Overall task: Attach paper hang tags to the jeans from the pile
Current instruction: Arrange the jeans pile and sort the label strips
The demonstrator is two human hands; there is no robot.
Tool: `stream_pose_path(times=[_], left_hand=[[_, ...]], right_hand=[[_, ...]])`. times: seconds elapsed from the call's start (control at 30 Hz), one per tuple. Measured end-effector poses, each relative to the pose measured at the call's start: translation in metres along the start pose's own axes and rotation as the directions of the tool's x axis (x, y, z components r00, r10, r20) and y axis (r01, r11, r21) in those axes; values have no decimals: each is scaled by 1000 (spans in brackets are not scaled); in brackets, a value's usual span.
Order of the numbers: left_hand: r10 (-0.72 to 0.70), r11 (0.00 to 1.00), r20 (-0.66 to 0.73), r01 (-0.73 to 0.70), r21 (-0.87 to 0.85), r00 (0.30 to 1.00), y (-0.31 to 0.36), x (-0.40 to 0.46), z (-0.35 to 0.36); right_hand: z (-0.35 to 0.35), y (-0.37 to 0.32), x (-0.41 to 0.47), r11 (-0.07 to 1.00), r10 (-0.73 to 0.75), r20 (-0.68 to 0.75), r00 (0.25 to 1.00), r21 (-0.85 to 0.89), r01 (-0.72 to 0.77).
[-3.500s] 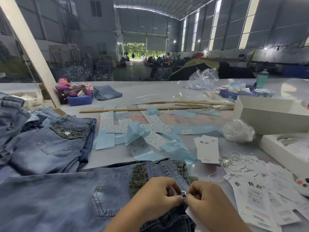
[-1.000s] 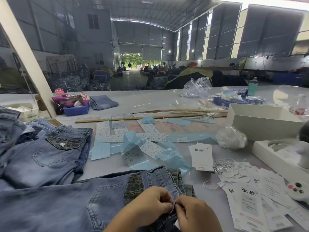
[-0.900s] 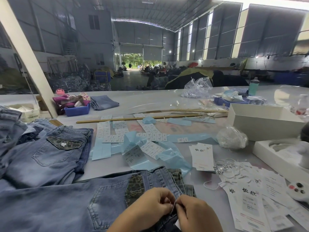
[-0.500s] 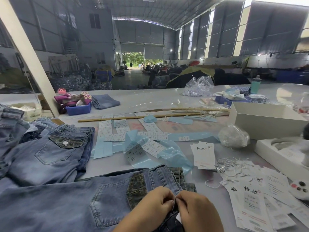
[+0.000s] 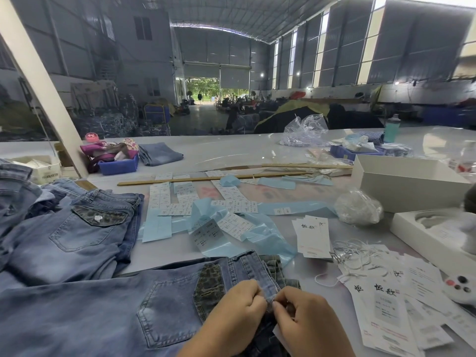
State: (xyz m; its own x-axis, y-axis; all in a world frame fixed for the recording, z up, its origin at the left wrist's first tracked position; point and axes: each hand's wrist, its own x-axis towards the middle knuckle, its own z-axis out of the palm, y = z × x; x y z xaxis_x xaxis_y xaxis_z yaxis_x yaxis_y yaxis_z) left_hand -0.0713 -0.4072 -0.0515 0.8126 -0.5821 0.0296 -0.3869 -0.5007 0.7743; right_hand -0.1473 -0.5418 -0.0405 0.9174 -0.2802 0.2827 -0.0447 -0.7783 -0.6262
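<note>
Paper hang tags (image 5: 383, 305) with black Chinese brush characters.

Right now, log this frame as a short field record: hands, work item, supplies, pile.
left hand: pinches the waistband of the jeans
right hand: pinches at the same spot, fingers curled
tag at hands: white corner visible below right hand, attachment unclear
hang tags: stacked, right of the jeans
white strings: loose beside the tags
jeans pile: left
</note>
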Motion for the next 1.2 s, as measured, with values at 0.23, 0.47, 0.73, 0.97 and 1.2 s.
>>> stream_pose_path(times=[0.23, 0.47, 0.73, 0.97, 1.2], left_hand=[[-221, 899, -96, 164, -406, 971, 5, 1, -14], [-226, 836, -57, 164, -523, 972, 10, 2, -20], [-47, 639, 153, 147, -755, 987, 24, -9, -28], [-15, 762, 0, 11, -648, 1000, 28, -9, -23], [75, 910, -292, -185, -372, 953, 27, -11, -16]], right_hand=[[-23, 0, 4, 989, 57, 137, 989, 130, -75], [-38, -4, 12, 858, 133, 356, 925, 426, -287], [-44, -7, 13, 329, 36, 567, 823, 771, -545], [-38, -3, 12, 271, 48, 491, 870, 832, -484], [-30, -5, 13, 423, 230, 297, 927, 827, -370]])
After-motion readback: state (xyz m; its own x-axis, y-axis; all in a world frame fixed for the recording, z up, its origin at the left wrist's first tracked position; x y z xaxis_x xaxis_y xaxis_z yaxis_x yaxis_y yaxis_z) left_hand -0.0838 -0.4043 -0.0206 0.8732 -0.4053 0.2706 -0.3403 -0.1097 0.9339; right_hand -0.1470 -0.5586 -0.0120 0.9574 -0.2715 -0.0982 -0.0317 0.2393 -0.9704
